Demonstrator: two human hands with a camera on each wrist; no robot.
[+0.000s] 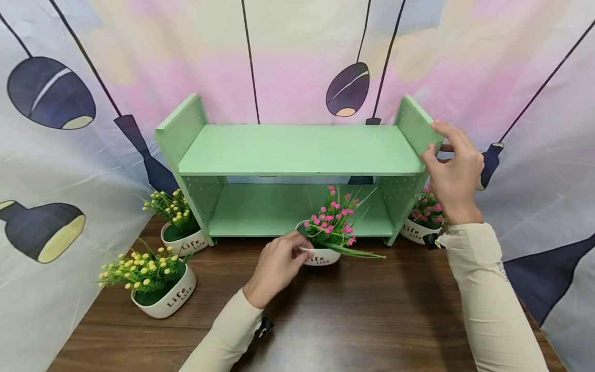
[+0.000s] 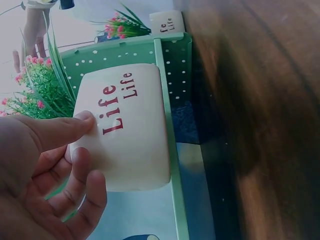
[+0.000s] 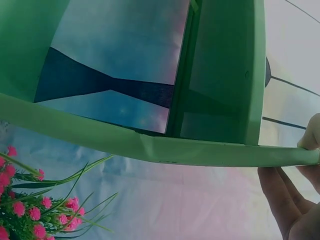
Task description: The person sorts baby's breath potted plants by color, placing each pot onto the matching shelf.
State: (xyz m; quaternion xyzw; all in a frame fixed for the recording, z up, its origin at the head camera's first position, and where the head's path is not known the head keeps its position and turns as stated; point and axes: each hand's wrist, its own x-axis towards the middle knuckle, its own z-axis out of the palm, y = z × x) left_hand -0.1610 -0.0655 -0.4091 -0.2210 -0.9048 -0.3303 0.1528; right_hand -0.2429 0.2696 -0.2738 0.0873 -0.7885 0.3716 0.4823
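My left hand (image 1: 276, 263) pinches the left rim of a white oval flowerpot (image 1: 325, 257) holding pink artificial flowers (image 1: 331, 219). In the left wrist view, the thumb lies on the pot's outer wall (image 2: 135, 145), beside red "Life" lettering. The pot is at the front edge of the lower board (image 1: 255, 209) of a green two-tier shelf (image 1: 297, 150). My right hand (image 1: 457, 175) grips the front edge of the shelf's right side panel (image 1: 418, 124), thumb on one face and fingers on the other, as the right wrist view also shows.
Two white pots with yellow flowers, a nearer one (image 1: 165, 297) and a farther one (image 1: 186, 243), stand left of the shelf. Another pink-flowered pot (image 1: 413, 231) sits by its right side. A wooden table (image 1: 372, 320) lies below, with a patterned curtain (image 1: 288, 62) behind.
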